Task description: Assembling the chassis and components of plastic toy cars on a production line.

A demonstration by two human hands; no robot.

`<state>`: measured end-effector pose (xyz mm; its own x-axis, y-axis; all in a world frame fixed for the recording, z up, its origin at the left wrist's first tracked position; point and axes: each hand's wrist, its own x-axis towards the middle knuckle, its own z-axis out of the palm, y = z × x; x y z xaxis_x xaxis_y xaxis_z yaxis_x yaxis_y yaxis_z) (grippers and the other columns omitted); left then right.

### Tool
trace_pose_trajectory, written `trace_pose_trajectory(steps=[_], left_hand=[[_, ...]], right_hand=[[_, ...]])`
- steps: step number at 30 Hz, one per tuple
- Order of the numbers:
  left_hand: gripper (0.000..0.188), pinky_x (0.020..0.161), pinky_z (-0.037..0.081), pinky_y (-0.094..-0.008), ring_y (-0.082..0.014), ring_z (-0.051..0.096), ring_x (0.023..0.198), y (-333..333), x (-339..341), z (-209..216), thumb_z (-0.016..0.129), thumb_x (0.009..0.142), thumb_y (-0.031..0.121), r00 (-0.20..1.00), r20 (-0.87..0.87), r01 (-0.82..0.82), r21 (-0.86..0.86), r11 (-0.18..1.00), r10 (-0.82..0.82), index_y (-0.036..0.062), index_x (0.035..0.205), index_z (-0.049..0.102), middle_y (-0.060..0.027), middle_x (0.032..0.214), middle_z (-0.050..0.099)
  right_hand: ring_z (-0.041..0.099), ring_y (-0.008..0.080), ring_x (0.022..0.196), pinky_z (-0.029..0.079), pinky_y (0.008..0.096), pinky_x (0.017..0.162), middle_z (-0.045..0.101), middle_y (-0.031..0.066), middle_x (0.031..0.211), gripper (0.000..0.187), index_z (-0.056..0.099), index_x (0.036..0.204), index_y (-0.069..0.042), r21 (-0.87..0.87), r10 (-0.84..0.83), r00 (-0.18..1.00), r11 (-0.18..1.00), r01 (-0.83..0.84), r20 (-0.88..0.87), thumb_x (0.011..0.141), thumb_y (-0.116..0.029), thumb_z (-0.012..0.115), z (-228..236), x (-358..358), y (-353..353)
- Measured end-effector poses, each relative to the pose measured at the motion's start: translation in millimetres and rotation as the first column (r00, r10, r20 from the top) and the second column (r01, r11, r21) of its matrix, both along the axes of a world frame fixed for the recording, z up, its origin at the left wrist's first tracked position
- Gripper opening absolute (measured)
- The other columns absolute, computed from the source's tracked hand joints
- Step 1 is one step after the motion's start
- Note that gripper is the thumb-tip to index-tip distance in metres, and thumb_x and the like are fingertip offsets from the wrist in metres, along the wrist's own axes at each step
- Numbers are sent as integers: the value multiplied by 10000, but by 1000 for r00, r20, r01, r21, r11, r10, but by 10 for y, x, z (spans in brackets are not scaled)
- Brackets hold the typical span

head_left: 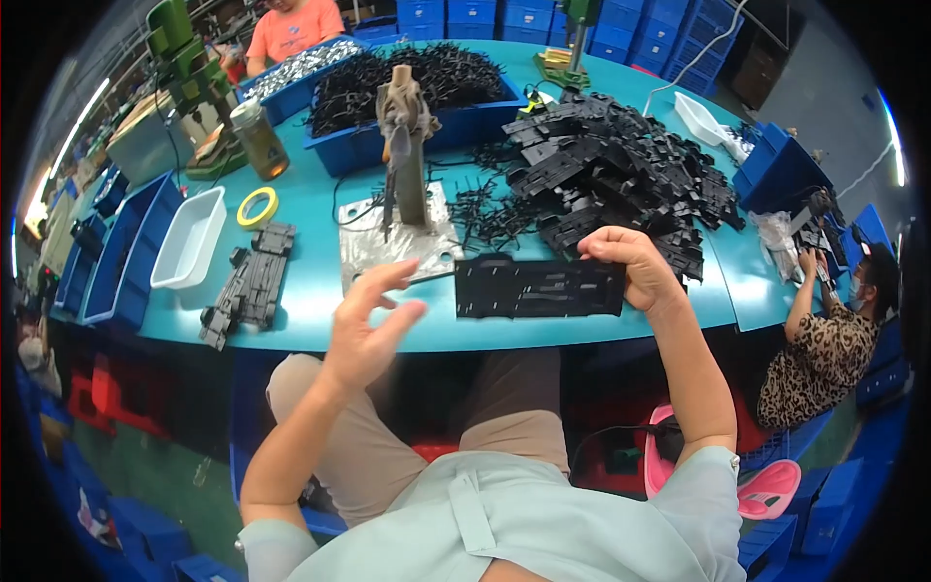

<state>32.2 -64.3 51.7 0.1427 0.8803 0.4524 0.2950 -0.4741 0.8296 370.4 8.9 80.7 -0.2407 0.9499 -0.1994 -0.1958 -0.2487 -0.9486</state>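
My right hand (pixel 638 269) grips the right end of a flat rectangular black plastic part (pixel 538 288) with slots and ribs, held above the table's near edge. My left hand (pixel 371 325) hovers to the left of that part, fingers apart, with nothing visible in it. A thin dark strip (pixel 433 277) reaches from the part's left end toward my left fingertips; I cannot tell whether it touches them. Beyond the hands stands a grey post fixture (pixel 411 189) on a foil-covered plate (pixel 364 254). To its right lies a heap of similar black parts (pixel 601 160).
Loose black thin pieces (pixel 485 211) lie beside the fixture; more fill a blue bin (pixel 349 150). Stacked black parts (pixel 254 276), yellow tape (pixel 257 207), a white tray (pixel 190 238) and a bottle (pixel 260 141) are at left. Co-workers sit at the far left (pixel 296 31) and right (pixel 824 349).
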Motion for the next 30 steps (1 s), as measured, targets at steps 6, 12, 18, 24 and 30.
trace_pose_trajectory(steps=[6,12,18,24,30], left_hand=[[346,786,445,-227,-79,529,908,-219,259,-234,628,883,103,833,375,552,-519,652,-407,-12,1200,550,-38,1041,604],[177,663,491,-220,-70,595,749,-677,178,-494,585,902,113,857,515,407,-705,581,25,-15,1021,605,-35,888,646],[177,745,538,-304,-161,648,825,-995,178,-739,552,901,75,681,658,347,-677,648,323,-9,1052,589,-89,954,662],[147,738,539,-302,-144,643,815,-1030,175,-770,535,910,67,617,684,263,-646,717,390,-2,1031,586,-79,948,659],[144,739,541,-299,-138,638,805,-1041,143,-790,531,914,69,593,691,241,-641,729,412,4,1032,580,-76,947,656]], right_hand=[[641,138,704,519,253,653,654,84,775,122,650,844,19,-174,365,928,921,-348,74,769,-64,698,-246,-541,-98],[600,104,671,478,267,597,667,46,798,224,669,872,-13,351,-31,758,898,-264,651,846,-236,662,-526,-690,121],[579,236,753,470,363,670,574,50,738,123,664,826,-93,749,-602,447,553,-365,662,745,-174,708,-658,-796,518],[554,265,806,473,377,655,552,74,804,206,608,818,-100,694,-726,230,440,-570,648,673,-167,738,-838,-927,797],[569,246,786,476,368,648,557,57,784,143,620,817,-123,766,-754,299,392,-509,584,697,-129,697,-754,-888,873]])
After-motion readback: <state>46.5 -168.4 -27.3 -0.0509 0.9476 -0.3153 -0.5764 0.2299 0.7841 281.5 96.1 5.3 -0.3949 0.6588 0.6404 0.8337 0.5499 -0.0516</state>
